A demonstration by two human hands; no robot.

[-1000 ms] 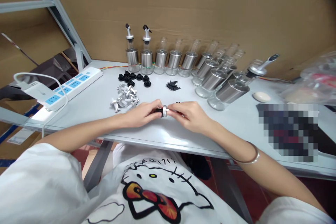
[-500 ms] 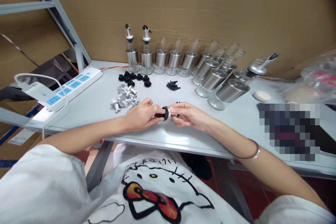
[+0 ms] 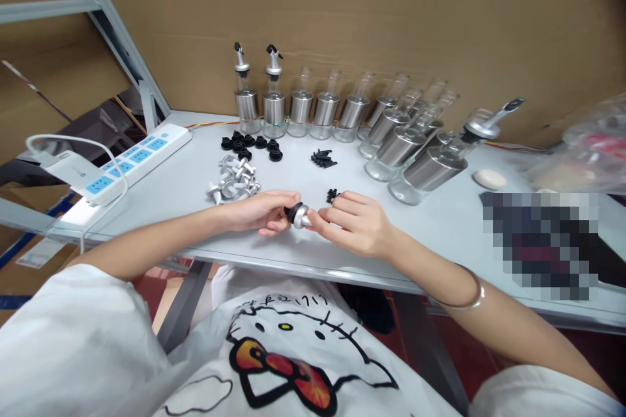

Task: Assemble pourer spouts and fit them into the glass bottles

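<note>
- Step looks like two-handed handling: your right hand (image 3: 360,223) pinches the black-and-silver, round-collared pourer top (image 3: 300,215).
- Your left hand (image 3: 255,212) is half-open beside it; can't tell if gripping.
- Next move calls for steady alignment.

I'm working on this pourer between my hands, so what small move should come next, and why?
Probably close the left hand around the black stopper: its fingers look loosely spread beside it, while the right hand holds the silver spout. A second grip should steady the piece.
</note>
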